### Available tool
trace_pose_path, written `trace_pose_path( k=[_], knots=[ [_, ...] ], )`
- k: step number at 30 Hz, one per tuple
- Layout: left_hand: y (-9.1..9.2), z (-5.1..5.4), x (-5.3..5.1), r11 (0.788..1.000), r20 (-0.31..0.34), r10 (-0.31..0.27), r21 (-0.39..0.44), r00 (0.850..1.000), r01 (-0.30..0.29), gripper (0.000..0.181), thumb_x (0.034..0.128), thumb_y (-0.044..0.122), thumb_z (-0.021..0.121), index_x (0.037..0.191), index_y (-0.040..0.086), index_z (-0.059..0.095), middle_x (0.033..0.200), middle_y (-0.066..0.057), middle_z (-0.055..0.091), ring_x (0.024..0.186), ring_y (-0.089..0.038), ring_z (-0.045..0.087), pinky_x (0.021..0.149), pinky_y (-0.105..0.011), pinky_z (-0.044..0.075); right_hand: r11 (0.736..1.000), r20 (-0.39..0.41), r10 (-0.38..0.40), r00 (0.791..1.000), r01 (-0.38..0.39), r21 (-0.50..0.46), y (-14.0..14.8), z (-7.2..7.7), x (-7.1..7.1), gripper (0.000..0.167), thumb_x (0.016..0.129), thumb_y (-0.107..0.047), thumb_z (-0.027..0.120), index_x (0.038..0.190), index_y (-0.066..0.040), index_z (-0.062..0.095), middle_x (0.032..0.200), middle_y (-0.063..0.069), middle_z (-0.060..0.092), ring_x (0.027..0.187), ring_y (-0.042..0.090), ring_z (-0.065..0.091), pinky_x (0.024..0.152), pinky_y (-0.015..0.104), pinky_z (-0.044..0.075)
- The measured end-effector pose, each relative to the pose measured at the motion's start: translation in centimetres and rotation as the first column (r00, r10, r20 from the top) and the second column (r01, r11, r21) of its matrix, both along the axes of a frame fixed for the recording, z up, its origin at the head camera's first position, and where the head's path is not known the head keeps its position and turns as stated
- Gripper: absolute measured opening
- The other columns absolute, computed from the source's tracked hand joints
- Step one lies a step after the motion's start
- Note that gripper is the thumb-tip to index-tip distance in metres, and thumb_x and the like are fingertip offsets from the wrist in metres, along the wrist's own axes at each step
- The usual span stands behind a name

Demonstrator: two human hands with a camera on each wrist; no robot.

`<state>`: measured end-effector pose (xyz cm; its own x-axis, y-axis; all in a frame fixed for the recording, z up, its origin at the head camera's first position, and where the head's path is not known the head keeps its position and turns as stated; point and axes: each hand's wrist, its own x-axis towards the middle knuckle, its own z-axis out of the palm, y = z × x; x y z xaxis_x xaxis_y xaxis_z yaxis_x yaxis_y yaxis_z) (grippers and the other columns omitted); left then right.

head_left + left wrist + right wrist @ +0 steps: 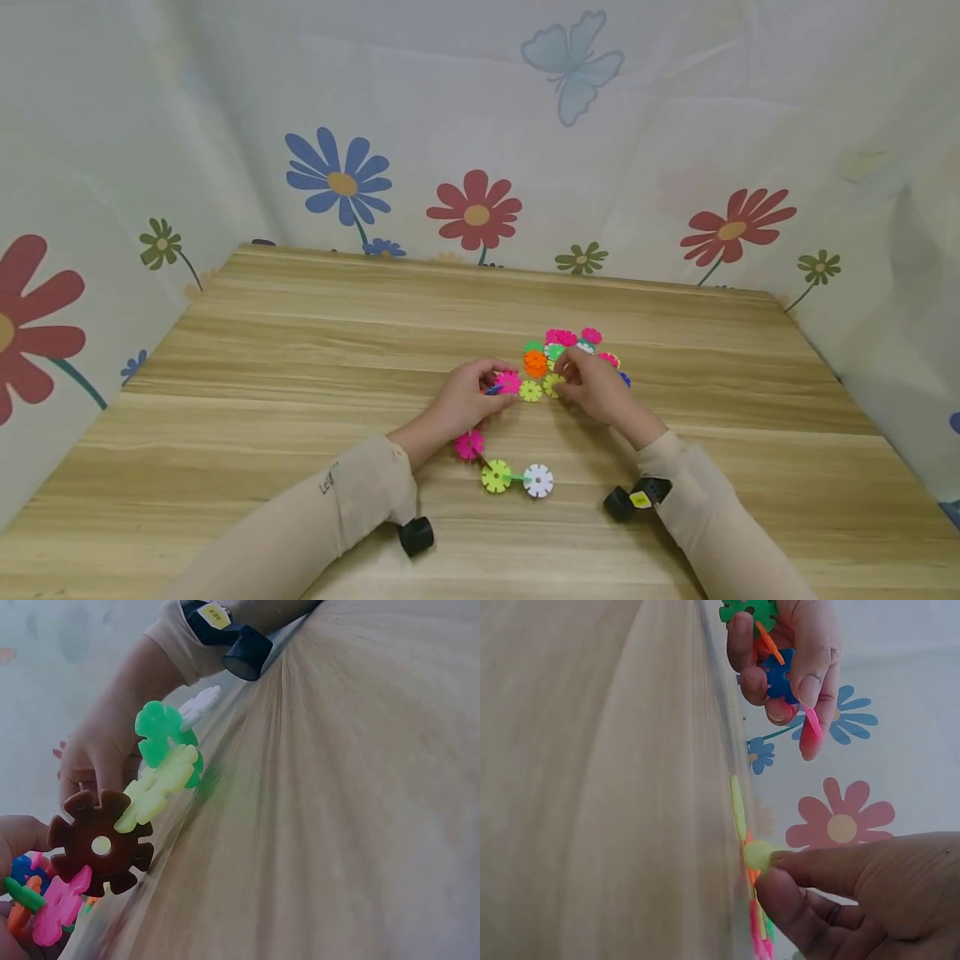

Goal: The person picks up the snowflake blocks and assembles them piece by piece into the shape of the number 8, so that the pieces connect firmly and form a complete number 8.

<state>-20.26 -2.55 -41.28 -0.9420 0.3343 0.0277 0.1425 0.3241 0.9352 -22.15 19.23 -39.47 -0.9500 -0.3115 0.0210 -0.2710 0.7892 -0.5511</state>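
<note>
Fingers of the left hand (468, 398) curl round a disc chain, its pink end disc (507, 382) at the fingertips. Right hand (596, 387): thumb and finger pinch a yellow disc (758, 855), narrow grip. Chain's tail runs nearside of the left fingers, ending in a white disc (537, 481). Done, I'd judge: several discs already slotted edge to edge. Left: a loose pile beyond the right fingers, orange disc (535, 362) and pink discs (562, 337) included; second yellow disc (530, 391) lies between both hands. Table (300, 333) offers plenty of room left of the left fingers; far edge well past the pile. Tail between forearms could get snagged.
</note>
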Motion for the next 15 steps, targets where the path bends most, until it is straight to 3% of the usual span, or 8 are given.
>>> trace_pose_path(
  k=[6,10,15],
  knots=[
    [-0.2,0.0,-0.1,1.000,0.025,-0.001,-0.002,1.000,0.001,0.039,0.0853,0.013,0.072,0.122,0.007,0.062,0.081,-0.007,0.056,0.042,-0.011,0.046,0.040,-0.021,0.042,0.990,0.034,-0.008,0.999,0.013,-0.142,-0.5,0.8,0.6,0.014,0.090,-0.005,0.065,0.100,0.003,0.060,0.087,0.015,0.066,0.066,0.014,0.063,0.059,0.024,0.055],
    [-0.2,0.0,-0.2,1.000,0.036,0.002,0.005,0.999,-0.002,0.040,0.0850,0.013,0.072,0.123,0.005,0.061,0.074,-0.006,0.057,0.040,-0.011,0.046,0.038,-0.022,0.042,0.986,-0.032,0.026,0.999,-0.031,-0.165,-1.0,1.3,1.3,0.011,0.089,-0.007,0.066,0.096,0.001,0.062,0.083,0.013,0.068,0.070,0.015,0.064,0.061,0.024,0.056],
    [-0.2,0.1,-0.2,1.000,0.032,0.015,0.010,0.999,-0.016,0.040,0.0848,0.013,0.073,0.122,0.004,0.062,0.070,-0.005,0.058,0.039,-0.010,0.045,0.038,-0.023,0.042,0.987,-0.149,0.083,0.985,-0.101,-0.122,-1.6,1.5,2.0,0.008,0.088,-0.008,0.068,0.089,-0.003,0.062,0.077,0.007,0.068,0.067,0.011,0.064,0.062,0.022,0.055]
  ],
)
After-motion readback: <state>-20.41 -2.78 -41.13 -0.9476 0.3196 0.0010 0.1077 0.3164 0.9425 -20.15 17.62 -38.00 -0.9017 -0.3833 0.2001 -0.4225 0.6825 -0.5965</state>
